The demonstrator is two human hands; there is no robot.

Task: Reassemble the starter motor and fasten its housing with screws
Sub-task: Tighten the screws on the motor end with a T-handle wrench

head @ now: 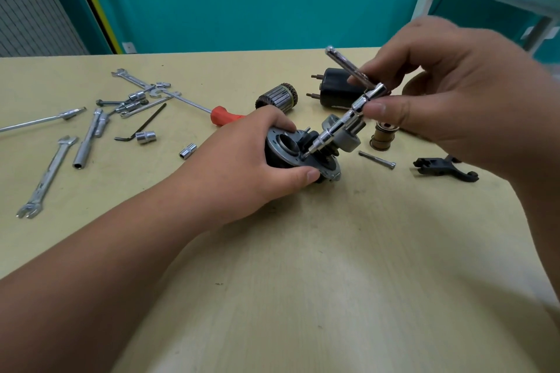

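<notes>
My left hand (242,160) grips the starter motor housing (291,151), a dark round part with a grey metal end plate, tilted on the table. My right hand (439,94) holds a chrome socket driver (339,124) with a T-handle. Its tip rests on a screw (303,156) in the end plate. The copper-wound armature (277,98) lies behind the housing. A black solenoid (336,91) lies further back, partly hidden by the driver. A loose long bolt (377,159) lies just right of the housing.
A brass plunger with a spring (383,136) and a black plastic fork lever (445,168) lie at right. Several wrenches (45,179), sockets (145,137), a hex key (142,127) and a red-handled screwdriver (224,115) are scattered at left on the table (303,281).
</notes>
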